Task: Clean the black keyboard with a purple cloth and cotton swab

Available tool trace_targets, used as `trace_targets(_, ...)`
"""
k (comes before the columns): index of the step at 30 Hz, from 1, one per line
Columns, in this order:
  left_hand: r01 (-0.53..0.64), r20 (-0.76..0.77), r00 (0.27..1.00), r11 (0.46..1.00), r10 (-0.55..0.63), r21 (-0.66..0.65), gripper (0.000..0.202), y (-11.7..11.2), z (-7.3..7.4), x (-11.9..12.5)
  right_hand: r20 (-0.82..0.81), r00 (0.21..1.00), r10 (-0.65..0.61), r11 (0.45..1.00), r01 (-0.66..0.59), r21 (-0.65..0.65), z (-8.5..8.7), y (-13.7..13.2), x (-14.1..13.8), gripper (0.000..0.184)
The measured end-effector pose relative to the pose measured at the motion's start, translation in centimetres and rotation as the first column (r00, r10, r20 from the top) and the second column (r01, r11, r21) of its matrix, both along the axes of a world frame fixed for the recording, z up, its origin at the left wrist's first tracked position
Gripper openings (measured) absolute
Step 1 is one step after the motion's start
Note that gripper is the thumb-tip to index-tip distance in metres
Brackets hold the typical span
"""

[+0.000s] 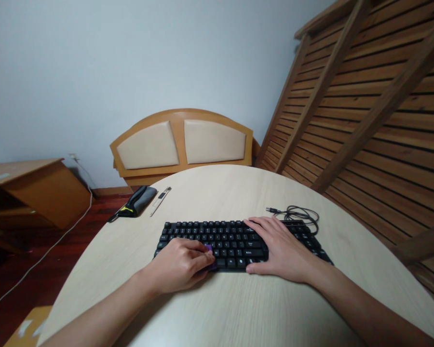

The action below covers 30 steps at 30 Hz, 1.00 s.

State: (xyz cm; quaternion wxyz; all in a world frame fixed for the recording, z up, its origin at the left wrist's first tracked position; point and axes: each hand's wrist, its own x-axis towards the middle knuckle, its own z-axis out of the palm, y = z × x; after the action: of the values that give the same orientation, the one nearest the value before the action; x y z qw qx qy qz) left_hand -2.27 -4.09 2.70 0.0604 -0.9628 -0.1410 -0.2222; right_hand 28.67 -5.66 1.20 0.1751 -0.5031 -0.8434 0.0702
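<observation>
A black keyboard (235,241) lies flat on the round table, its long side towards me. My left hand (183,262) is closed over its lower left keys, pressing a small purple piece (210,258) against them near the front edge. Most of that piece is hidden under the fingers, so I cannot tell whether it is cloth or something else. My right hand (277,248) spans the keyboard right of its middle, thumb at the front edge and fingers reaching the back edge, holding it. Behind the keyboard's right end lies its coiled black cable (298,214) with the plug showing.
On the pale round table (217,193), a dark pouch (139,200) with a yellow mark sits at the left edge, beside a thin strip-like item (161,200). A headboard (181,144) stands behind, slatted wood (365,106) leans at right, and a wooden cabinet (68,193) stands left.
</observation>
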Motion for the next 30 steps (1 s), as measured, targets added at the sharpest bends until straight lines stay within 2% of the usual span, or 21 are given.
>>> trace_targets(4, 0.05, 0.007, 0.999, 0.999, -0.05, -0.014, 0.022, -0.1, 0.1, 0.2, -0.001, 1.0, -0.002, 1.0, 0.002, -0.004, 0.0, 0.0, 0.0, 0.1)
trace_targets(8, 0.171, 0.019, 0.985, 0.983, -0.17, -0.071, 0.019, -0.1, 0.3, 0.2, -0.006, 1.0, 0.0, 1.0, 0.0, 0.001, -0.3, 0.0, 0.1, 0.1)
trace_targets(10, 0.176, 0.072, 0.982, 0.984, -0.174, -0.032, 0.023, 0.1, 0.3, -0.1, -0.008, 1.0, 0.003, 1.0, -0.003, 0.005, -0.4, 0.0, 0.2, 0.101)
trace_targets(12, 0.072, 0.163, 0.984, 0.997, -0.078, 0.038, 0.026, 0.5, 0.0, -0.5, -0.003, 1.0, 0.004, 1.0, -0.004, 0.003, -0.4, 0.1, 0.2, 0.101)
trace_targets(14, -0.093, 0.254, 0.964, 0.993, 0.073, 0.067, 0.026, 1.1, -0.3, -1.0, 0.009, 1.0, -0.002, 1.0, 0.002, -0.012, -0.3, 0.0, 0.1, 0.101)
trace_targets(16, -0.23, 0.319, 0.925, 0.972, 0.205, 0.043, 0.024, 1.7, -0.7, -1.3, 0.027, 1.0, -0.014, 0.999, 0.015, -0.038, -0.1, -0.1, -0.2, 0.101)
trace_targets(18, -0.303, 0.337, 0.897, 0.953, 0.287, -0.007, 0.022, 2.2, -1.2, -1.3, 0.036, 0.999, -0.024, 0.998, 0.026, -0.057, 0.0, -0.3, -0.5, 0.102)
trace_targets(23, -0.336, 0.238, 0.907, 0.938, 0.347, -0.088, 0.023, 2.5, -1.6, -0.5, 0.017, 1.0, -0.027, 0.998, 0.028, -0.06, 0.0, -0.7, -1.3, 0.103)
trace_targets(30, -0.344, 0.089, 0.933, 0.937, 0.349, -0.067, 0.027, 2.2, -1.1, -0.4, 0.021, 1.0, 0.007, 1.0, -0.006, -0.027, -0.1, -0.8, -0.9, 0.101)
